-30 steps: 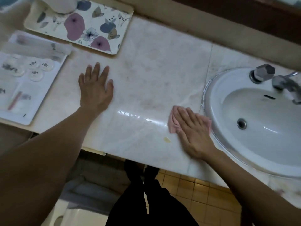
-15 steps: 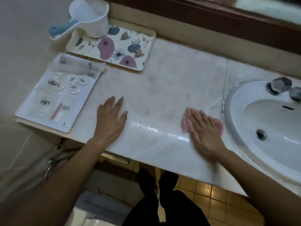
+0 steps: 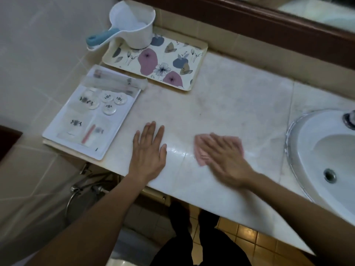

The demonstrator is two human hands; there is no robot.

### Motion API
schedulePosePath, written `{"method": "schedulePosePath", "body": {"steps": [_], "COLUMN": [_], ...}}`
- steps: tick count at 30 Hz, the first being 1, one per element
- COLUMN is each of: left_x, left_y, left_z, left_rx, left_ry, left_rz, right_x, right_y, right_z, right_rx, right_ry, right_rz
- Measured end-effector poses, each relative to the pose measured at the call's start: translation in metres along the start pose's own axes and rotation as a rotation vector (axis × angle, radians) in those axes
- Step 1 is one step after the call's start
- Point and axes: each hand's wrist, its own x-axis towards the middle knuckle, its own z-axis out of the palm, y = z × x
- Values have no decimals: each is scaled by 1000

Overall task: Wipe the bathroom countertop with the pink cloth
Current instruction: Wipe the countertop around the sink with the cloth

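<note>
Pink cloth (image 3: 199, 157) under flat right hand (image 3: 223, 157) (blurred) on countertop (image 3: 240, 104)

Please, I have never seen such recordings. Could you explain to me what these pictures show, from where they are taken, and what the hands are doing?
There is no machine here: a person works with bare hands. All the pictures come from one camera worn on the head, looking down. The left hand lies flat on the countertop. The right hand presses a pink cloth onto it with straight fingers; nothing is gripped. At the back lies a floral tray with a white scoop on it, and beside it a white tray of toiletries. The sink is at the right.
</note>
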Motion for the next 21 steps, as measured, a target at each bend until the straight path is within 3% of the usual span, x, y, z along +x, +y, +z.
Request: {"method": "schedulePosePath", "body": {"steps": [4, 7, 9, 12, 15, 18, 21], "left_x": [-1, 0, -1, -1, -1, -2, -1], "left_y": [1, 1, 0, 0, 1, 3, 4], "left_z": [0, 0, 0, -3, -2, -2, 0], "left_rx": [1, -10, -25, -46, -45, -21, 10], "left_ry": [-3, -2, -2, 9, 10, 12, 26], "left_rz": [-16, -15, -19, -26, -30, -29, -27], "right_x": [22, 89, 104, 48, -44, -77, -36], "right_y": [70, 44, -2, -61, -50, 17, 51], "right_z": [-25, -21, -7, 15, 24, 13, -4], "right_rx": [-25, 48, 43, 13, 14, 22, 80], "right_ry": [146, 250, 238, 144, 16, 61, 170], "right_rz": [431, 694, 627, 212, -11, 196, 507]}}
